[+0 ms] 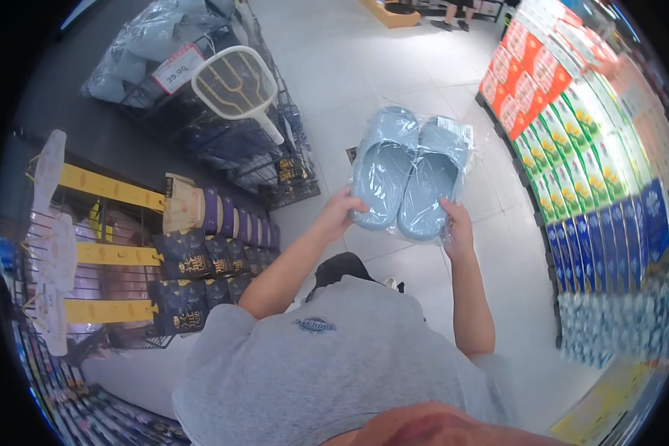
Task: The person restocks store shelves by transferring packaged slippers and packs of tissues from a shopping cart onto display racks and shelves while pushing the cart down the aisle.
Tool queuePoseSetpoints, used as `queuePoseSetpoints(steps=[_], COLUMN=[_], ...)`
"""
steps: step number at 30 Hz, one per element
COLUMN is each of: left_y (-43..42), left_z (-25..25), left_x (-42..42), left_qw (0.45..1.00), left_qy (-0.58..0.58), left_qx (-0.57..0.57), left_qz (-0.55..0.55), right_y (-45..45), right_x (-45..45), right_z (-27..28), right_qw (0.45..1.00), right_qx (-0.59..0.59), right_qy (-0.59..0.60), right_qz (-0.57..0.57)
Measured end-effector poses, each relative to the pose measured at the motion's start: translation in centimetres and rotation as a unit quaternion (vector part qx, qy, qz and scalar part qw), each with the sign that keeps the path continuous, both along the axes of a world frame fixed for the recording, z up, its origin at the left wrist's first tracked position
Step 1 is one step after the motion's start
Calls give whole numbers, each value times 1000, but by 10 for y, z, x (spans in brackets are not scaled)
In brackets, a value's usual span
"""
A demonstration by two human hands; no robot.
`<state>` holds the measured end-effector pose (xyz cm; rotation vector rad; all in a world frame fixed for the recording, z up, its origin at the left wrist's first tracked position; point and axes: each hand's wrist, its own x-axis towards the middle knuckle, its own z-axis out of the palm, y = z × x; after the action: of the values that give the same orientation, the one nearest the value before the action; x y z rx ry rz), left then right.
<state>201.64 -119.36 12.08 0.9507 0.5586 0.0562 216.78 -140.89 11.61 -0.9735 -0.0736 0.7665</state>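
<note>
A pair of light blue slippers in clear plastic wrap is held out in front of my chest, above the tiled floor. My left hand grips the heel end of one slipper, its thumb on top. My right hand pinches the outer edge of the other slipper near its heel. The fingers under both slippers are hidden. A white label shows at the toe end of the wrap, on the right.
Left of me stands a wire bin with a white racket and a price sign. Below it hang dark packets on a rack. Stacked boxes line the right side. A person's legs show far ahead.
</note>
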Motion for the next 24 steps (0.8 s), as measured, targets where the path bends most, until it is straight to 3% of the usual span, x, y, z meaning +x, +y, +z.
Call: queuePoseSetpoints(steps=[4,6,8,10,13,17,19,20,21,24], left_y=[67,104,139,173,219,265,286,293,301,337], left_z=[2,15,25,62,99,154,182,197,213,239], left_x=[29,41,51,71,89,108,115,118,123,132], left_qw=[996,982,980,952,921,821,776,761,738,660], left_qy=[-33,-39,-38,-36,-92,-131,-150,-145,-136,-149], left_qx=[61,169,173,276,338,496,532,543,559,609], left_qz=[63,73,90,126,169,249,302,325,353,414], right_y=[83,130,174,228,297,393,442,451,479,554], right_x=[81,115,143,178,212,237,253,238,242,263], right_z=[20,36,49,76,106,155,168,201,211,244], right_qw=[995,977,965,948,908,874,849,845,836,760], right_qx=[-10,-34,-33,-24,8,137,108,103,154,110], right_qy=[-67,-183,-222,-277,-368,-405,-475,-501,-512,-622], right_qz=[69,101,132,158,199,232,206,153,122,154])
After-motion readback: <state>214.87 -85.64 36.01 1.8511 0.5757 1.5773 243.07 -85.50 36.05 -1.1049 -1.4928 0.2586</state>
